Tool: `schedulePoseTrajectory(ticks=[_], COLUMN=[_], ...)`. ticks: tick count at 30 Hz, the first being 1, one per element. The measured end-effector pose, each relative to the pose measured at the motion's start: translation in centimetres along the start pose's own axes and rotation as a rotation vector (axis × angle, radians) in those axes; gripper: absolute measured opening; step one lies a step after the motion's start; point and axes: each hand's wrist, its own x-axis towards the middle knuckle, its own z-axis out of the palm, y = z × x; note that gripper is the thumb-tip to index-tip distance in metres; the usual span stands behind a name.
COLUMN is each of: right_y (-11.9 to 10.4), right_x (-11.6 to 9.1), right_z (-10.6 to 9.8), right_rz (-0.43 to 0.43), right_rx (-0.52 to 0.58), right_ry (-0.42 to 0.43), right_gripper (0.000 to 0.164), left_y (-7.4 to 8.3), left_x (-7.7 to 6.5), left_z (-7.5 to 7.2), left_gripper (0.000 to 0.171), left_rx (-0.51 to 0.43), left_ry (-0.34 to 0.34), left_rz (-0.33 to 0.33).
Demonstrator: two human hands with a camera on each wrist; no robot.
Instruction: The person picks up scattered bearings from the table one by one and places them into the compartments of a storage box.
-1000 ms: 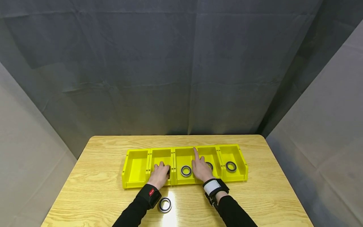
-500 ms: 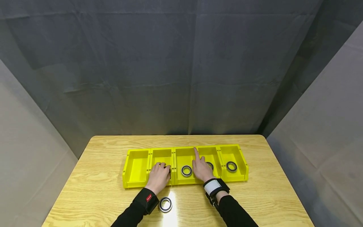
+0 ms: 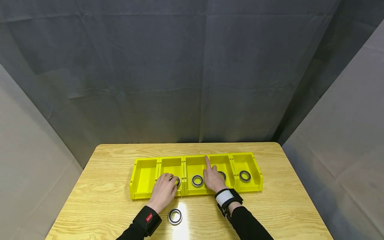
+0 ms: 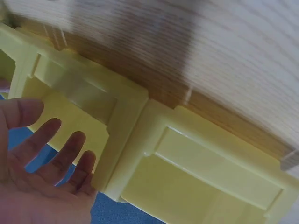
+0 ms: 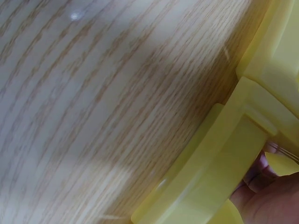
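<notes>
A row of joined yellow parts bins (image 3: 145,195) lies across the table. My left hand (image 3: 163,193) hovers at the second bin from the left, fingers loosely bent and holding nothing. Just beyond its fingertips, a ball bearing (image 3: 178,182) lies in that bin, partly hidden. The left wrist view shows the spread fingers (image 4: 74,144) over the bin. My right hand (image 3: 214,179) grips the wall between the third and fourth bins, index finger straight along the top. In the right wrist view, its other fingers (image 5: 261,179) are curled behind the bin's front.
One bearing (image 3: 197,180) lies in the third bin, another (image 3: 222,174) in the fourth, partly behind my right hand, and another (image 3: 244,176) in the fifth. A loose bearing (image 3: 175,216) lies on the wooden table (image 3: 90,200) in front of the bins. Grey curtains surround the table.
My left hand has let go of the bearing in the second bin and drawn back to the left and toward me, uncovering it. The right hand has stayed in place.
</notes>
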Motion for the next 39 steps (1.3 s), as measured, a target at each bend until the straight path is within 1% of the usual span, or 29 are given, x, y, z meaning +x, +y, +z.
schedulePoseTrajectory(ticks=[3, 7, 9, 12, 17, 22, 26, 31, 35, 39], right_y=[0.1, 0.2, 0.2, 0.2, 0.1, 0.1, 0.1, 0.1, 0.0, 0.0], right_x=[0.0, 0.0, 0.0, 0.1, 0.0, 0.0, 0.0, 0.0, 0.0, 0.0], right_z=[0.0, 0.1, 0.1, 0.1, 0.1, 0.1, 0.1, 0.1, -0.1, -0.1], right_rz=[-0.006, -0.002, -0.004, -0.003, 0.003, 0.01, 0.022, 0.02, 0.022, 0.02], right_rx=[-0.007, -0.004, -0.001, -0.002, -0.003, -0.002, 0.0, 0.0, -0.001, -0.008], right_ry=[0.007, 0.01, 0.016, 0.021, 0.019, 0.013, 0.006, 0.009, 0.003, -0.002], right_gripper=[0.062, 0.062, 0.062, 0.062, 0.062, 0.062, 0.062, 0.062, 0.061, 0.061], left_y=[0.2, 0.5, 0.7, 1.0, 1.6, 2.1, 2.5, 3.0, 3.4, 4.0], left_x=[-0.2, -0.6, -0.7, -1.0, -1.6, -2.0, -2.0, -2.2, -2.5, -2.8], left_z=[-0.4, -0.8, -1.0, -1.4, -2.1, -2.5, -2.6, -2.5, -2.2, -2.1], left_gripper=[0.023, 0.023, 0.023, 0.026, 0.031, 0.033, 0.031, 0.027, 0.027, 0.027], left_rx=[-0.011, -0.015, -0.012, -0.033, -0.092, -0.112, -0.124, -0.134, -0.141, -0.134], left_ry=[0.012, 0.01, -0.003, -0.031, -0.081, -0.107, -0.117, -0.131, -0.161, -0.157], left_rz=[-0.001, -0.013, -0.022, -0.03, -0.025, -0.02, 0.003, 0.045, 0.058, 0.072])
